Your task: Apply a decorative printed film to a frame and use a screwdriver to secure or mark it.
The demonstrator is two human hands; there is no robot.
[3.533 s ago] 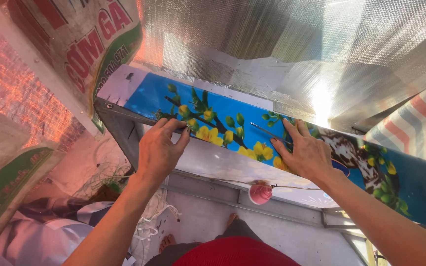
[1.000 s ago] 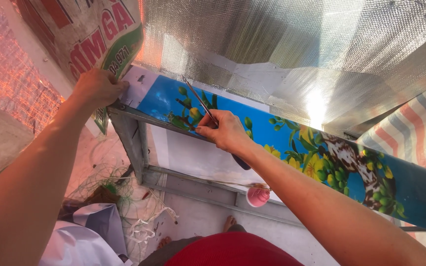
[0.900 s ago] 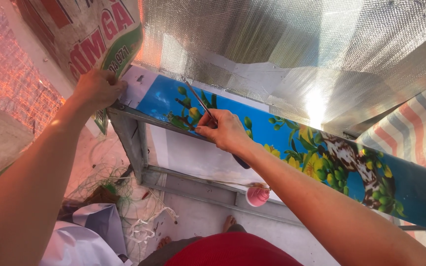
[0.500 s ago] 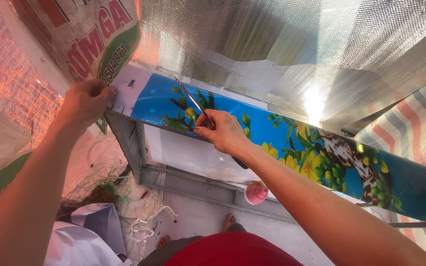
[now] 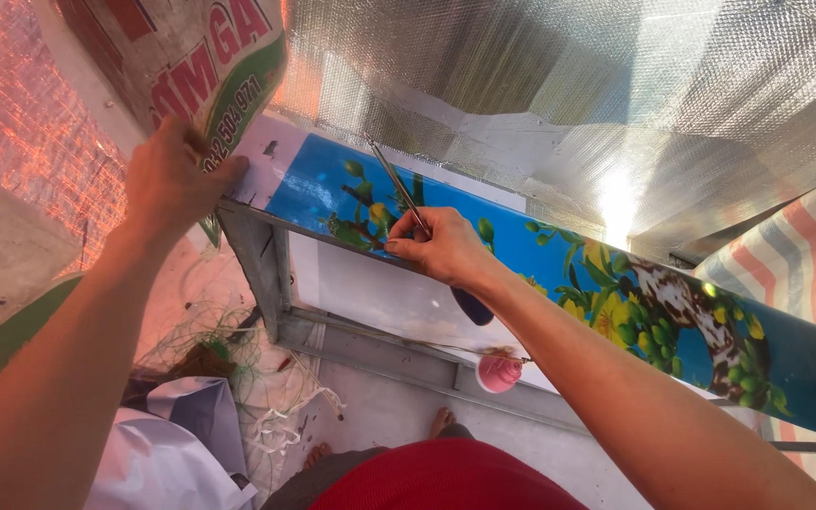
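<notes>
A long blue printed banner (image 5: 559, 269) with yellow flowers and green leaves lies over the top bar of a grey metal frame (image 5: 257, 255). My right hand (image 5: 441, 247) is closed on a screwdriver (image 5: 399, 189) with a dark handle, its thin metal shaft pointing up and left across the banner. My left hand (image 5: 174, 179) grips the left end of the frame's top bar, where a printed woven sack (image 5: 191, 57) hangs down against it.
Silver bubble foil (image 5: 540, 85) covers the wall behind the frame. A striped tarp (image 5: 805, 246) hangs at the right. A small pink cup (image 5: 500, 371) sits on the frame's lower bar. White fabric (image 5: 172, 444), green netting and my bare feet are on the floor below.
My left hand left the banner and took hold of the frame's left end by the sack. My right hand picked up the screwdriver and shifted left along the banner.
</notes>
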